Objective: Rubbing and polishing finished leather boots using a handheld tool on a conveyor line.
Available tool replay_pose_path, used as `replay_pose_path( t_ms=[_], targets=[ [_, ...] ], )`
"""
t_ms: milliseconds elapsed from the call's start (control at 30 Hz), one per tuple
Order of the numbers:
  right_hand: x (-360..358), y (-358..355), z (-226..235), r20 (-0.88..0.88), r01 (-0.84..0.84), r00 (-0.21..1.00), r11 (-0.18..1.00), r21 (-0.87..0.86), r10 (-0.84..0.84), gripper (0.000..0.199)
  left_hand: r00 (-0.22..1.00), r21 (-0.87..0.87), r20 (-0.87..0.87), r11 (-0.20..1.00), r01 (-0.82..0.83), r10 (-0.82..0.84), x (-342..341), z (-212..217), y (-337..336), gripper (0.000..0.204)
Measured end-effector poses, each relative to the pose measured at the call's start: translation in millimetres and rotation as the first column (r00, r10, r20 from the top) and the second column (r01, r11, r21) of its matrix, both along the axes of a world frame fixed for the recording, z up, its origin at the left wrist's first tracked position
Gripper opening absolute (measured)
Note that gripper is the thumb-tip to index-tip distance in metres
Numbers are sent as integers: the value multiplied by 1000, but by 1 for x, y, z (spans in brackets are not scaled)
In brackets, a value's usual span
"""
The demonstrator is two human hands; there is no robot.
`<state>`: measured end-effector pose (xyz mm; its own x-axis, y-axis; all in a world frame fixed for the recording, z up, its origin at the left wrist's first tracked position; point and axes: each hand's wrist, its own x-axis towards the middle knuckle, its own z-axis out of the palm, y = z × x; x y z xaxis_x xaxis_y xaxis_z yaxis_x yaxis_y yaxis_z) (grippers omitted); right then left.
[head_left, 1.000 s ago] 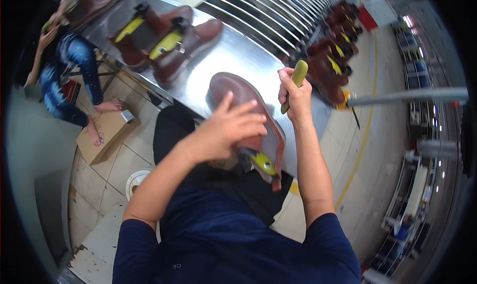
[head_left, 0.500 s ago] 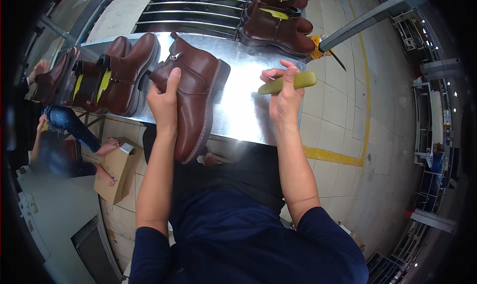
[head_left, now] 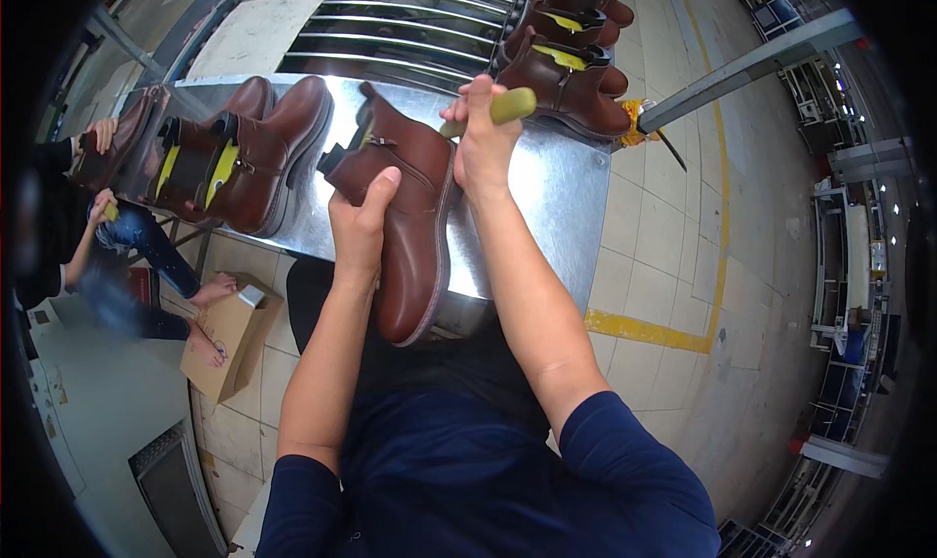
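Observation:
A brown leather ankle boot with a side zip lies tilted across the metal table's near edge, toe toward me. My left hand grips its shaft, thumb on the leather. My right hand is closed around a smooth yellow-green bar with rounded ends. The bar's near end meets the boot at the heel side, though I cannot tell whether it presses on leather or sole.
More brown boots with yellow inserts stand left on the metal table; others stand far right. Metal rollers run behind. A co-worker's hand holds a boot at left. A grey post slants at right.
My right hand has moved left with the bar, up to the boot's heel side. The boot and my left hand have shifted right in view. The co-worker's hand is now on a boot.

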<state>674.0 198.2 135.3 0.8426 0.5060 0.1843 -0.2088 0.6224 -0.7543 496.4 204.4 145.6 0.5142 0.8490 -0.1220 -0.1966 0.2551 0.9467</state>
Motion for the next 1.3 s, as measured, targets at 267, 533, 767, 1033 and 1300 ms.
replay_pose_path(
  t_ms=[267,533,767,1033,1300],
  targets=[
    [-12,-13,0,-10,-103,995,989,103,104,40,970,3,58,972,-235,234,2,-6,-14,30],
    [-42,-61,-1,82,-220,974,971,98,212,44,955,-47,88,959,-280,284,2,-14,-12,29],
    [-65,-112,10,-18,-323,946,945,51,325,42,926,-41,149,938,-343,345,3,-18,-24,28],
    [-70,-147,14,-108,-336,933,939,78,343,41,913,-30,202,934,-355,354,9,-9,-33,30],
    [-35,-198,4,3,3,1000,995,-102,-3,50,923,196,163,905,-378,350,57,-10,-48,56]
  ],
)
